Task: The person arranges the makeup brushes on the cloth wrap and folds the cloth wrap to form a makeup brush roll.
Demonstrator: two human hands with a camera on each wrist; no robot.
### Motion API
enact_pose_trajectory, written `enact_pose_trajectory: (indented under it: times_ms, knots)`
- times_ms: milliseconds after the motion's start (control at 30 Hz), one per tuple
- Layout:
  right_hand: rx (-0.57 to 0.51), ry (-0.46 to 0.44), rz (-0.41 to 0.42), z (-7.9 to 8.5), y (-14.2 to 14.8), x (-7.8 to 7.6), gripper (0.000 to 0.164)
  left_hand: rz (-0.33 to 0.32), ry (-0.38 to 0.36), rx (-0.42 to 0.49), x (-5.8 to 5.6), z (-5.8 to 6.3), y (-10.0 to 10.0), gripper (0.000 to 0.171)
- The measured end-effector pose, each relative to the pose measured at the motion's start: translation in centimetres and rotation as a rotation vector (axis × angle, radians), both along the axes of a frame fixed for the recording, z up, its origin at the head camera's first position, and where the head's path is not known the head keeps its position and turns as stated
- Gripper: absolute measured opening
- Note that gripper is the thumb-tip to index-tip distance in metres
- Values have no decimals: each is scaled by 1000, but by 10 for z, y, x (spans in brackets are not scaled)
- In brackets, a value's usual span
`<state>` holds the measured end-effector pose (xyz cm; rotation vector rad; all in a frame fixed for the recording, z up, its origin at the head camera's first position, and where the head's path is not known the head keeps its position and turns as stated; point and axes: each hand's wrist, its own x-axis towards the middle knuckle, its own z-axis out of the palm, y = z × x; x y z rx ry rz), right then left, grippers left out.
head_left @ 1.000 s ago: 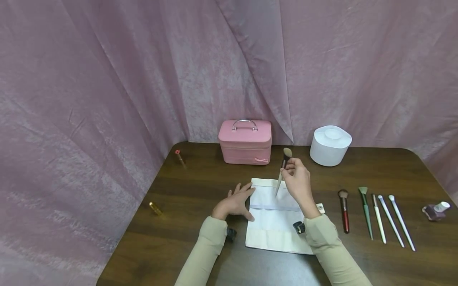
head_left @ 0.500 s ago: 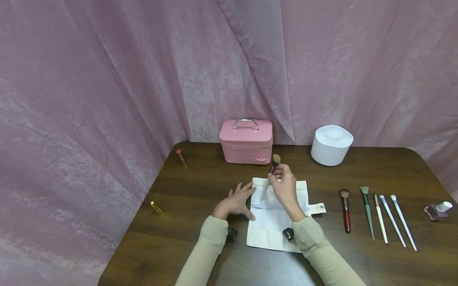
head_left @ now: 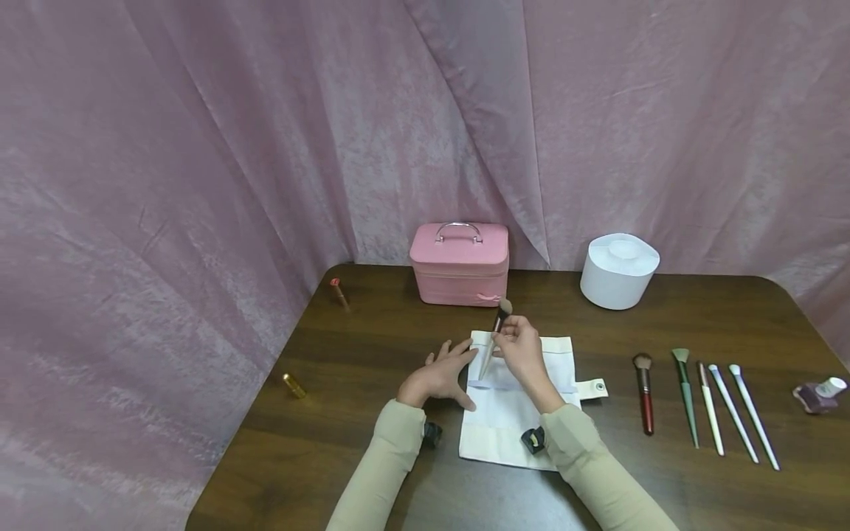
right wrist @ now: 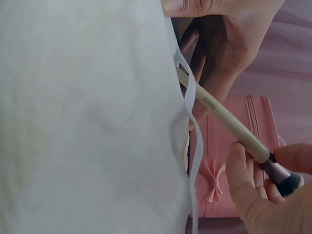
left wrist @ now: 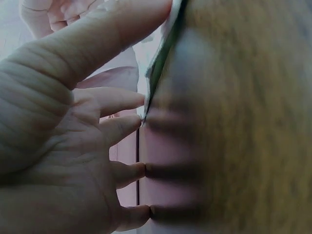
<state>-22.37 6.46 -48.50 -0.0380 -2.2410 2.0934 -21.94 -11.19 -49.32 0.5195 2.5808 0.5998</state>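
Observation:
A white cloth brush roll [head_left: 505,435] lies unfolded on the table, its snap strap [head_left: 591,389] pointing right. My right hand [head_left: 524,358] pinches a makeup brush [head_left: 487,361] near its dark ferrule, bristles up. The pale handle slants down to the roll's pocket edge [right wrist: 196,161]; in the right wrist view its lower end passes behind that edge, so the tip is hidden. With fingers spread, my left hand [head_left: 438,376] rests at the roll's left side. In the left wrist view the thumb [left wrist: 112,34] and fingertips touch the cloth's edge and the table.
Right of the roll lie a red-handled brush [head_left: 644,394], a green brush [head_left: 687,398] and several pale slim brushes [head_left: 733,413]. Nail polish [head_left: 818,396] is farther right. Behind stand a pink case [head_left: 460,265] and white container [head_left: 620,273]. Two lipstick-like tubes [head_left: 340,293] lie left.
My right hand has moved left and slightly down with the brush, bringing the handle to the left part of the roll's pocket. The strap has come into fuller view. My left hand stays put.

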Motion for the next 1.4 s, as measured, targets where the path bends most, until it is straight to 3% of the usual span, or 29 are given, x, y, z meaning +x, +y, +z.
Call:
enact_pose_trajectory:
  times_ms: [733, 1400]
  knots:
    - [124, -148, 149, -9, 0, 1, 23, -25, -19, 5, -2, 3, -5, 103]
    - [395, -263, 109, -9, -4, 6, 11, -13, -16, -7, -4, 1, -3, 103]
